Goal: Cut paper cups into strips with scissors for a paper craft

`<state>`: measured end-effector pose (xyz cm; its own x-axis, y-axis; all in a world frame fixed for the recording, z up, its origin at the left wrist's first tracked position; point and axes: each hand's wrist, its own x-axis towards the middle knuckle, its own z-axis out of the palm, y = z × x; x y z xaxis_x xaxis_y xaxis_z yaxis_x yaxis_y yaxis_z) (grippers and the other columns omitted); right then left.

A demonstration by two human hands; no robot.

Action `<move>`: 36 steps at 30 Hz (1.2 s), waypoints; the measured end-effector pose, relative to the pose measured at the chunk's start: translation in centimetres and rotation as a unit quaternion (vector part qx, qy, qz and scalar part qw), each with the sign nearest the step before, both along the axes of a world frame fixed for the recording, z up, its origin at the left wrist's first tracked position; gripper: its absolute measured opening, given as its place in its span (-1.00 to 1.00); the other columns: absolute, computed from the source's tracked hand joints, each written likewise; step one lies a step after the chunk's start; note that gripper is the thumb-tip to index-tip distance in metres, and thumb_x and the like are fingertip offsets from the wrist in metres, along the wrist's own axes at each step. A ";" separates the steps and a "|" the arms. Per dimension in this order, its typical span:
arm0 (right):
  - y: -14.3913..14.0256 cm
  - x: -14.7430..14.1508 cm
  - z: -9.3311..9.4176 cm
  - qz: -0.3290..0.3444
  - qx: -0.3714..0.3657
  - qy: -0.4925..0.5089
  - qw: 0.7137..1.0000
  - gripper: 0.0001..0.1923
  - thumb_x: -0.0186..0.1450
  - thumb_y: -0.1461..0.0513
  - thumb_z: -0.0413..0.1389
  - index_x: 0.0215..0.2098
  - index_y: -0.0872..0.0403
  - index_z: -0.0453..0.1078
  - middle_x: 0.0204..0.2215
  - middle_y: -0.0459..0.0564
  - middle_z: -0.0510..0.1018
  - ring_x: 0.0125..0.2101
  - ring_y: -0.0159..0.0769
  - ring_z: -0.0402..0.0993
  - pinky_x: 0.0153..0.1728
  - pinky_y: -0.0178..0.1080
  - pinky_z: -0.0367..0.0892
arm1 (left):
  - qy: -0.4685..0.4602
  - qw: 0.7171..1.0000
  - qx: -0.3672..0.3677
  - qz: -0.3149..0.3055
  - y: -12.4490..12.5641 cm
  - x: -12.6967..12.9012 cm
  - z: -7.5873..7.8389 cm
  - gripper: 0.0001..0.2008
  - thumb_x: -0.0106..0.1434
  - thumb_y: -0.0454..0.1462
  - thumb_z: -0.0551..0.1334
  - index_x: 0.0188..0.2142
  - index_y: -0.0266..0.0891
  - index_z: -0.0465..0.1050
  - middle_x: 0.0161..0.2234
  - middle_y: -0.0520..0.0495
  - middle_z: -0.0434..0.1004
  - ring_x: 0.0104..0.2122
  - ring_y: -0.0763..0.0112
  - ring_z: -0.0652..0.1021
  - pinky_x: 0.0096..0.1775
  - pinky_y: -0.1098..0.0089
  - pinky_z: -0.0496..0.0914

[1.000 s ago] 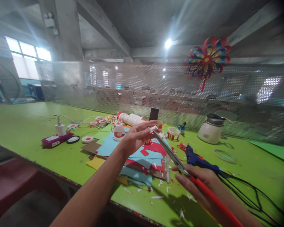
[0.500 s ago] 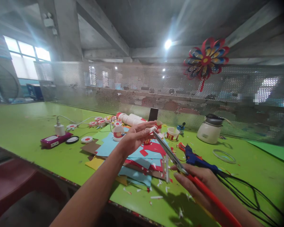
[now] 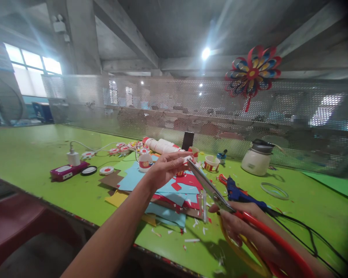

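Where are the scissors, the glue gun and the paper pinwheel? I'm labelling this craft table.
scissors (image 3: 208,188), head view, on the metal blades.
glue gun (image 3: 240,195), head view, on the blue body.
paper pinwheel (image 3: 252,73), head view, on its yellow centre.

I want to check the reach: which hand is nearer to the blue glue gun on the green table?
Right. The right hand, holding red-handled scissors, is just in front of the blue glue gun; the left hand is further away, over the coloured paper sheets.

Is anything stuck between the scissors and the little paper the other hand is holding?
Nothing visible. The scissors in the right hand reach with their tips right up to the small paper piece pinched by the left hand.
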<state>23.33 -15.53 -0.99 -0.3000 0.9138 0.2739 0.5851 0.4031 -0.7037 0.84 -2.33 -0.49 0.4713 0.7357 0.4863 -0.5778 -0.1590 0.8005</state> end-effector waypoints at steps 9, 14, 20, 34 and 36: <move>0.6 0.2 -0.2 0.038 -0.026 0.029 0.999 -0.52 0.32 -0.13 -0.05 -0.54 -0.01 0.35 -0.62 -0.10 0.38 -0.58 -0.34 0.29 -0.54 -0.29 0.27 | 0.000 1.000 -0.003 0.005 -0.1 0.1 0.0 -0.68 0.09 -0.27 0.36 -0.13 -0.34 0.59 -0.12 -0.31 0.59 -0.12 0.15 0.57 0.01 0.19 0.38; 1.4 0.6 -1.2 0.038 -0.054 0.018 0.998 -0.56 0.38 -0.05 -0.06 -0.53 0.03 0.26 -0.63 -0.17 0.30 -0.59 -0.42 0.20 -0.56 -0.34 0.16 | 0.008 1.000 0.001 0.015 -0.2 0.1 0.1 -0.69 0.12 -0.28 0.34 -0.12 -0.34 0.59 -0.09 -0.31 0.58 -0.12 0.18 0.57 0.03 0.21 0.37; 1.2 0.7 -1.2 0.051 -0.040 0.015 0.998 -0.60 0.41 -0.01 -0.08 -0.44 0.02 0.34 -0.62 -0.18 0.29 -0.59 -0.43 0.18 -0.55 -0.33 0.17 | 0.019 0.999 0.025 0.025 0.2 0.1 -0.3 -0.69 0.13 -0.28 0.35 -0.11 -0.31 0.58 -0.09 -0.28 0.58 -0.09 0.22 0.55 0.04 0.25 0.35; 0.4 -0.2 0.1 -0.039 0.067 -0.039 0.996 -0.52 0.32 -0.09 -0.02 -0.60 -0.04 0.43 -0.66 -0.09 0.41 -0.63 -0.31 0.30 -0.62 -0.29 0.24 | 0.153 0.971 0.117 0.140 1.8 -0.7 -0.5 -0.69 0.12 -0.21 0.36 -0.13 -0.23 0.59 -0.07 -0.20 0.50 -0.14 0.29 0.54 -0.07 0.28 0.43; 0.2 0.2 0.2 -0.031 0.057 -0.031 0.997 -0.53 0.32 -0.05 0.01 -0.64 -0.06 0.43 -0.69 -0.08 0.41 -0.63 -0.30 0.33 -0.59 -0.27 0.29 | 0.143 0.971 0.122 0.146 1.6 -0.6 -0.3 -0.71 0.11 -0.22 0.36 -0.15 -0.24 0.59 -0.06 -0.20 0.48 -0.10 0.28 0.51 -0.07 0.29 0.44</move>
